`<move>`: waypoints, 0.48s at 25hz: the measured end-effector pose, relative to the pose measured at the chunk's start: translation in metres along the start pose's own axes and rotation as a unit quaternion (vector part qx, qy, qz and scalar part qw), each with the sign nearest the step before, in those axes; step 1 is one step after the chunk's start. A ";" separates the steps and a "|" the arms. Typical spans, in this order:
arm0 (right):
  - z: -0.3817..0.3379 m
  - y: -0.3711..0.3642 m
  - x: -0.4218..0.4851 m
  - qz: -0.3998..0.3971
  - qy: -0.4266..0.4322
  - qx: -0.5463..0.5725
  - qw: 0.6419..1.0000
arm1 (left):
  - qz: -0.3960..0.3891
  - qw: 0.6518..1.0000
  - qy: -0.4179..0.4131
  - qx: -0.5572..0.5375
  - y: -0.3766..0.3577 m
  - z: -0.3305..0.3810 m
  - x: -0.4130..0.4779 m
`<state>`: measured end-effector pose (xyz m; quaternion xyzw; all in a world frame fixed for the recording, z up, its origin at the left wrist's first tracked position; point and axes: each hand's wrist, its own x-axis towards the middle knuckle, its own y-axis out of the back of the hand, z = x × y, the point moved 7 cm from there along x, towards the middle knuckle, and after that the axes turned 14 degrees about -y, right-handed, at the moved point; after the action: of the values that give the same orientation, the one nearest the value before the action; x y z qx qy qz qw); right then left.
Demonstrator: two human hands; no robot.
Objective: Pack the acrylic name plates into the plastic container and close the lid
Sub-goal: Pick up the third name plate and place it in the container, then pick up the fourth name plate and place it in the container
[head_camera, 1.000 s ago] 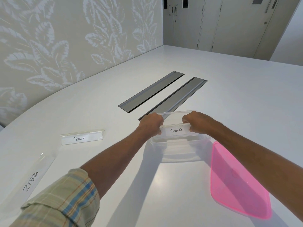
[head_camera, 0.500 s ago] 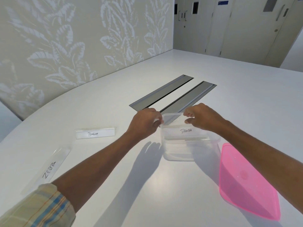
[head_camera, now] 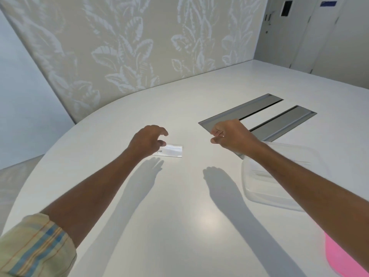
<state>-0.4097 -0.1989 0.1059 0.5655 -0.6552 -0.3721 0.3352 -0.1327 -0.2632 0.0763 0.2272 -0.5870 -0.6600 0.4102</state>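
At the far left bottom corner a rolled plaid sleeve (head_camera: pixel 34 248) is cut off by the frame edge, and the bare forearm runs up from it to the left hand (head_camera: pixel 146 141). That hand hovers over the white table (head_camera: pixel 179 226) with its fingers (head_camera: pixel 162 131) curled and spread apart, thumb below, holding nothing. Just beside the thumb tip, to its right, lies a clear acrylic name plate (head_camera: pixel 171 151); its left end is hidden behind the hand, and the writing on its white insert is too blurred to read. Whether the thumb touches the plate cannot be told.

Further right, well apart from the plate, the right hand (head_camera: pixel 232 137) hangs in the air with its fingers loosely curled toward the palm, a small gap between thumb and forefinger, empty. Behind its knuckles two grey metal flaps (head_camera: pixel 279 118) are set into the table top; the hand covers the near corner of them.

To the right of the right wrist stands the clear plastic container (head_camera: pixel 265 193), open. The forearm crosses over it and hides much of its middle, and faint lines inside suggest a plate, though blur leaves that unsure. At the bottom right a pink lid (head_camera: pixel 339 258) lies flat on the table, partly under the arm and cut off by the frame.
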 end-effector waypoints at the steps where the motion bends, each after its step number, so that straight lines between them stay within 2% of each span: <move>1: -0.011 -0.014 0.007 -0.010 0.001 0.004 1.000 | -0.004 1.000 0.013 0.006 0.001 -0.019 -0.003; 6: -0.049 -0.072 0.037 -0.049 -0.005 0.000 0.999 | -0.032 0.998 0.051 0.020 -0.009 -0.085 -0.011; 12: -0.071 -0.127 0.062 -0.084 -0.003 -0.046 0.995 | -0.081 0.996 0.034 0.026 -0.036 -0.114 -0.004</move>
<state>-0.2943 -0.2790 0.0320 0.6013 -0.5885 -0.4306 0.3267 -0.0515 -0.3280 0.0170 0.3067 -0.5696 -0.6673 0.3690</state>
